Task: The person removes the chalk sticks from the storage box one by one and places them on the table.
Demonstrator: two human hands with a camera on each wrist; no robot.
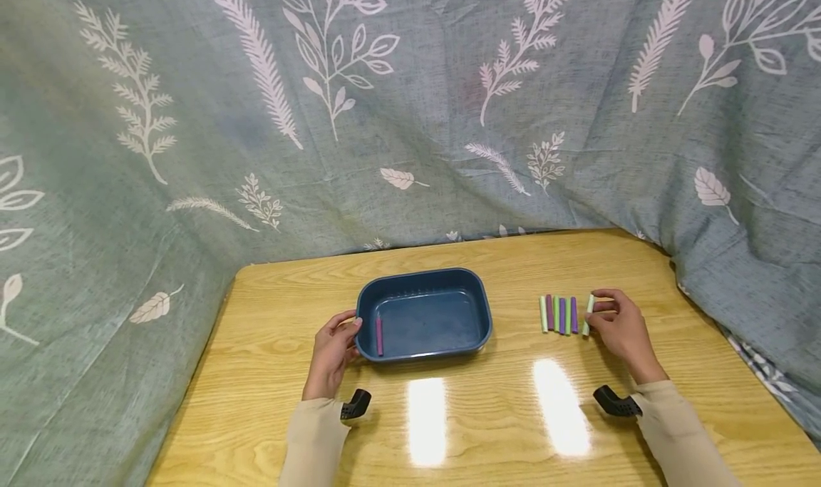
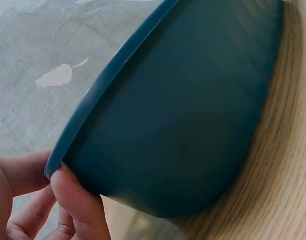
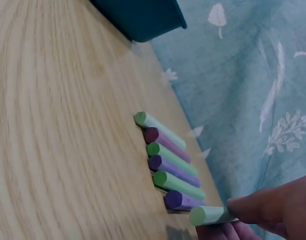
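My left hand pinches the left rim of a dark blue plastic basin between thumb and fingers; the left wrist view shows the basin's outer wall close up. Inside the basin, at its left end, lies one magenta-purple chalk stick. My right hand holds a pale green chalk stick between thumb and fingertips. Just left of it, a row of several chalk sticks in greens and purples lies side by side. In the right wrist view, the held stick's end shows beside the nearest purple stick.
A light wooden table carries everything, with two bright light reflections near its front. Grey-blue leaf-patterned cloth hangs behind the table and at both sides. Black wrist mounts stick out from the sleeves.
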